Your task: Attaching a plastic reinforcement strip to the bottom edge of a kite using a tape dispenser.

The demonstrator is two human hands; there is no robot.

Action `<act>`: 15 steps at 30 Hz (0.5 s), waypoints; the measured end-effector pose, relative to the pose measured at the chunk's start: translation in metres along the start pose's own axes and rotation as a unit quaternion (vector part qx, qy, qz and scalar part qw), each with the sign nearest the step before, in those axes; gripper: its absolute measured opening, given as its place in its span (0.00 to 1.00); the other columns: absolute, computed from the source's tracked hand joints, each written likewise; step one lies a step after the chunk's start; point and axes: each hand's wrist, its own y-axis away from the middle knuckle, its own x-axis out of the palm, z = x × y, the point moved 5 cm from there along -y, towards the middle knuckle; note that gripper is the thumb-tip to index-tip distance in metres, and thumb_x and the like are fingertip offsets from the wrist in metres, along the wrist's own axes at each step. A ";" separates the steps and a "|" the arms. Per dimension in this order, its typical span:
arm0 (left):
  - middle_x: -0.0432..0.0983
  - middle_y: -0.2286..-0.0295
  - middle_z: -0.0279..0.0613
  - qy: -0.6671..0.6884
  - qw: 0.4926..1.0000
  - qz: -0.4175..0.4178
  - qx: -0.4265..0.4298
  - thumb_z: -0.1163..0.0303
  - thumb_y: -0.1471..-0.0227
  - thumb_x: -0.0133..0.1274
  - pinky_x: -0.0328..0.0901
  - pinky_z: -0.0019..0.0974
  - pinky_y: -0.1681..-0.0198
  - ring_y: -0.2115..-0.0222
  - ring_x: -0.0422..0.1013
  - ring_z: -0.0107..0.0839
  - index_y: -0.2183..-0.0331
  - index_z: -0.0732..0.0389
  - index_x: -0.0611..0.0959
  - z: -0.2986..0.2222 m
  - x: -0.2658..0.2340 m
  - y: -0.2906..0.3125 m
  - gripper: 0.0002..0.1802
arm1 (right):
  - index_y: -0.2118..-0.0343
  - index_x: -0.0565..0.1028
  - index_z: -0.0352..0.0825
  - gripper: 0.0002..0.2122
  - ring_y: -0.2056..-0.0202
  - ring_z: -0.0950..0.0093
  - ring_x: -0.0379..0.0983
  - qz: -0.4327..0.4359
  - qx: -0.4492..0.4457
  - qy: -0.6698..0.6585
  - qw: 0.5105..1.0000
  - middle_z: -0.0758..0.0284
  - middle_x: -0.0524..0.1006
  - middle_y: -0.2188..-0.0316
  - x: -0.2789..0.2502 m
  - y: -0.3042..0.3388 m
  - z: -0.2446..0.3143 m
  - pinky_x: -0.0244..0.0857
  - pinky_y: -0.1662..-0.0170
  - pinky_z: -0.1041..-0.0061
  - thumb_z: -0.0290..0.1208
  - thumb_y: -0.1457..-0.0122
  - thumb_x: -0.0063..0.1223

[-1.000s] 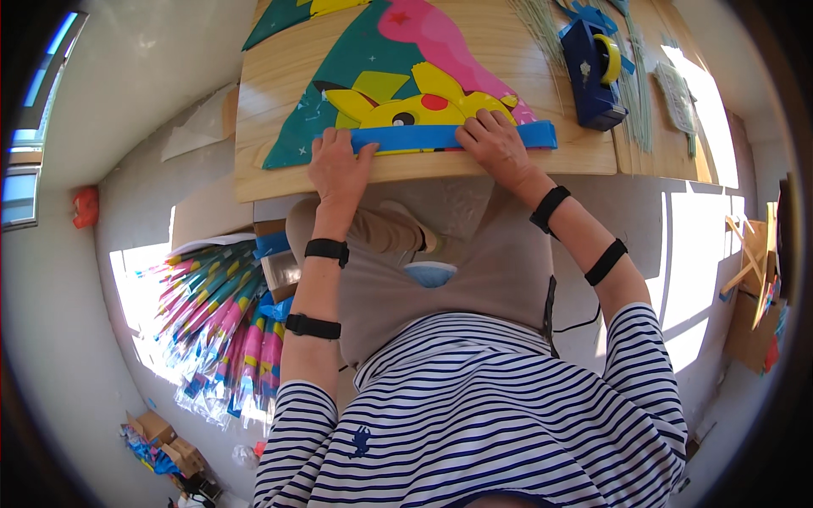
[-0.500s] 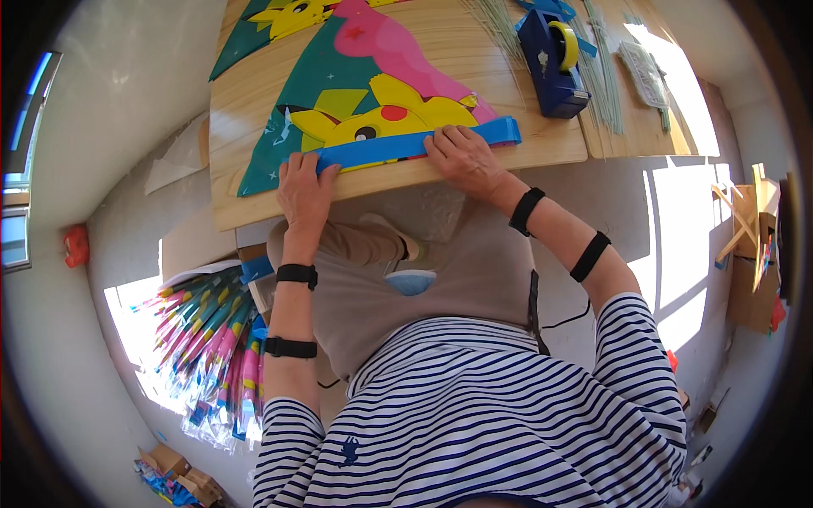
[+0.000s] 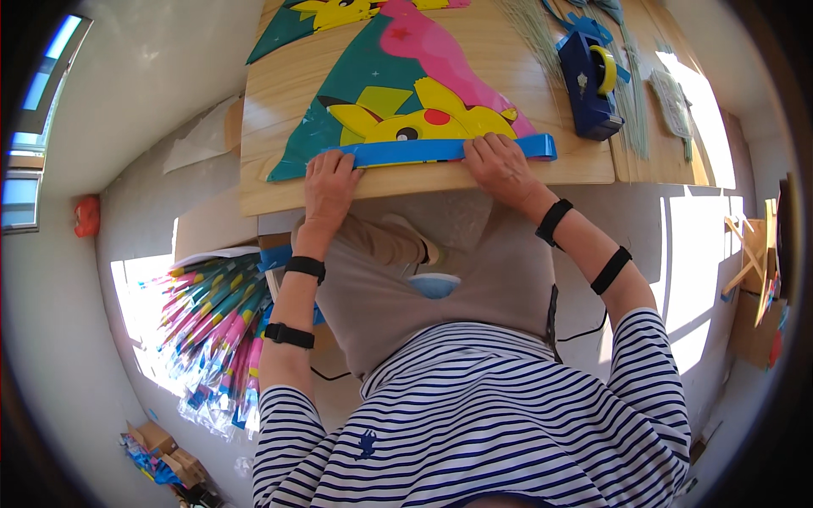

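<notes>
A triangular kite sheet (image 3: pixel 339 114) in green and pink, with a yellow cartoon figure, lies flat on the wooden table. Along its near edge runs a glossy blue plastic strip (image 3: pixel 415 151). My left hand (image 3: pixel 329 188) grips the strip toward its left end, fingers bent over it and thumb at the near side. Farther right, my right hand (image 3: pixel 501 172) closes on the strip with its fingertips on top, and the strip's end sticks out beyond it. What lies under the fingers is hidden.
A dark blue tape dispenser (image 3: pixel 590 89) with yellow tape stands at right. Thin pale rods (image 3: pixel 631 114) and a clear plastic tray (image 3: pixel 671 103) lie beyond it. Another kite sheet (image 3: pixel 275 35) is at the far left. Bagged, rolled colourful kites (image 3: pixel 216 326) are heaped below left.
The whole view has shifted and turned slightly, so the table sits farther right. Both hands stay on the blue strip, with little visible movement along it.
</notes>
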 end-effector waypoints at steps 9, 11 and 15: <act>0.74 0.61 0.45 -0.004 1.000 0.003 0.006 0.74 0.51 0.62 0.69 0.45 0.53 0.57 0.72 0.47 0.64 0.62 0.80 0.005 0.003 -0.004 0.10 | 0.65 0.77 0.28 0.12 0.65 0.64 0.72 0.012 0.029 0.003 1.000 0.61 0.74 0.70 0.000 -0.005 0.004 0.66 0.61 0.67 0.29 0.52 0.55; 0.75 0.60 0.45 0.000 1.000 0.018 -0.009 0.75 0.51 0.61 0.69 0.46 0.53 0.57 0.72 0.47 0.65 0.61 0.79 0.009 0.005 -0.006 0.10 | 0.67 0.76 0.30 0.10 0.66 0.65 0.72 0.010 0.033 0.007 0.999 0.62 0.73 0.71 0.003 -0.005 0.003 0.66 0.62 0.67 0.28 0.52 0.55; 0.76 0.59 0.44 0.018 1.000 0.005 -0.013 0.77 0.51 0.60 0.69 0.46 0.54 0.57 0.72 0.47 0.65 0.61 0.79 0.015 0.003 -0.006 0.09 | 0.71 0.75 0.35 0.06 0.66 0.66 0.72 -0.005 0.038 0.000 0.999 0.65 0.71 0.73 0.005 -0.006 -0.002 0.66 0.63 0.67 0.27 0.53 0.55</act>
